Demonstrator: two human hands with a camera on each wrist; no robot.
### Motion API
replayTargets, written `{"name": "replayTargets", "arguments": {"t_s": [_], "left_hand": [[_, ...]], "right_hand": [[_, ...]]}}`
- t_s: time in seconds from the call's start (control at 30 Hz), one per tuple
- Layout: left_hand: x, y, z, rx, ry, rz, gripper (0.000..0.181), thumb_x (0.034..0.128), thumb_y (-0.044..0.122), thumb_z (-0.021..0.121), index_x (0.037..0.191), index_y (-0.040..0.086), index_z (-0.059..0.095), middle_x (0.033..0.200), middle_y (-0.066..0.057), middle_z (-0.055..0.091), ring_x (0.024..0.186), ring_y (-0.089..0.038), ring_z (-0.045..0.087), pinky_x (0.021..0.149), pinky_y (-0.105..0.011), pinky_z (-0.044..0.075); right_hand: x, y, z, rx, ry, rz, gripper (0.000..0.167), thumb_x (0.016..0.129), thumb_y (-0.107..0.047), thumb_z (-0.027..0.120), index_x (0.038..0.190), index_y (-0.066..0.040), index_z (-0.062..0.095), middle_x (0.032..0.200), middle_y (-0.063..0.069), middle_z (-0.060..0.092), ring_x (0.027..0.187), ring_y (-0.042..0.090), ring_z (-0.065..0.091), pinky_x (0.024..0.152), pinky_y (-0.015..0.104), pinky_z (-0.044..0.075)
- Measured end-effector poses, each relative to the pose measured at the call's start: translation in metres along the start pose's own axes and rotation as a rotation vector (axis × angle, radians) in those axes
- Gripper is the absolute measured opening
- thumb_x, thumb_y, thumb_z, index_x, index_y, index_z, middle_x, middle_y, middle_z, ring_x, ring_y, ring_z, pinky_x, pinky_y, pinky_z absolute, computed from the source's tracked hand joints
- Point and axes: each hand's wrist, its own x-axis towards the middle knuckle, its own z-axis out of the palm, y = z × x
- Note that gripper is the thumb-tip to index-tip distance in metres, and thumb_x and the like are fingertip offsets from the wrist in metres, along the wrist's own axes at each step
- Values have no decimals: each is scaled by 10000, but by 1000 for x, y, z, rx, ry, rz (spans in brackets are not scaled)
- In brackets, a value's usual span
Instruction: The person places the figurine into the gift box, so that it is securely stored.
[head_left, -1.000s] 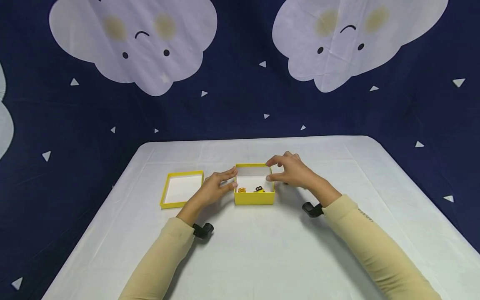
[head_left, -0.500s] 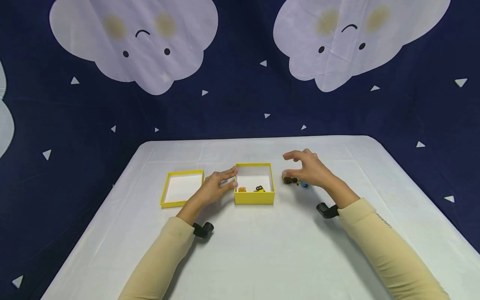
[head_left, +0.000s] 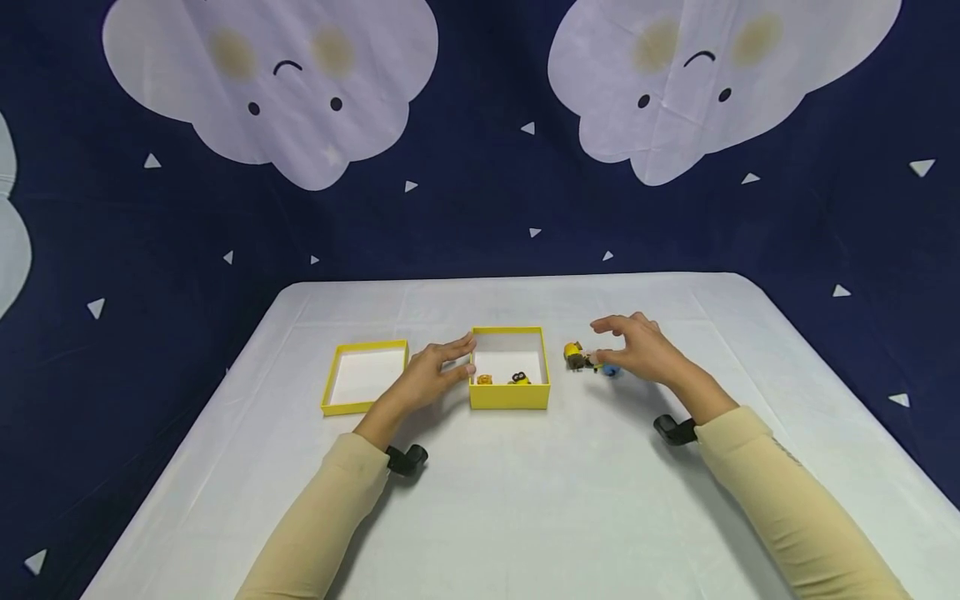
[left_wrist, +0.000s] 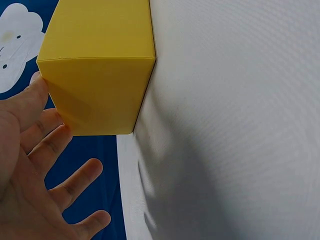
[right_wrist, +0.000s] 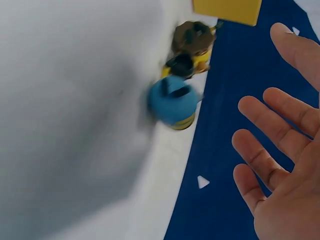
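Observation:
An open yellow box [head_left: 510, 397] with a white inside stands mid-table. Inside it are a small orange figure [head_left: 484, 380] and a yellow one with black round eyes [head_left: 519, 378]. My left hand [head_left: 423, 379] rests its thumb and fingertips against the box's left wall, fingers extended. To the box's right, small toy figures lie close together: a yellow and brown one [head_left: 573, 356], a dark one [right_wrist: 181, 66] and a blue one [right_wrist: 172, 100]. Over the blue end hovers my right hand [head_left: 637, 346], thumb and fingers spread with nothing between them, partly covering the figures in the head view.
A shallow yellow lid [head_left: 347, 409] lies inside up, left of the box and beside my left hand. White cloth covers the table [head_left: 510, 500]. Behind it hangs a dark blue curtain [head_left: 480, 225] with clouds and triangles.
My right hand has moved from the box's right edge rightward to above the toy figures, which came into view. The left hand stays at the box.

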Motion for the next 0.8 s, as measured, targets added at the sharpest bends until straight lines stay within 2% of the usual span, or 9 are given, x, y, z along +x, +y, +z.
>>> {"name": "replayTargets", "arguments": {"t_s": [0.27,0.8], "left_hand": [[0,1,-1,8,-3,3,515,925,308,591,1394,152,449,1511,52,353,1400,-337,327,1126,-546,289],[0,1,-2,6,-10,-7,512,926,305,587,1398,166,442,1515,54,348,1405,-328,321,1122,-541,300]], "right_hand": [[-3,16,4,-37,-44,15,573,811,-319,716,1320,-129,533,1253,138,582,1118,314,425,833,428,354],[-3,29,10,-89,-71,-38,545,815,-295,727,1307,-137,554,1160,107,639,1032,274,445,810,405,327]]}}
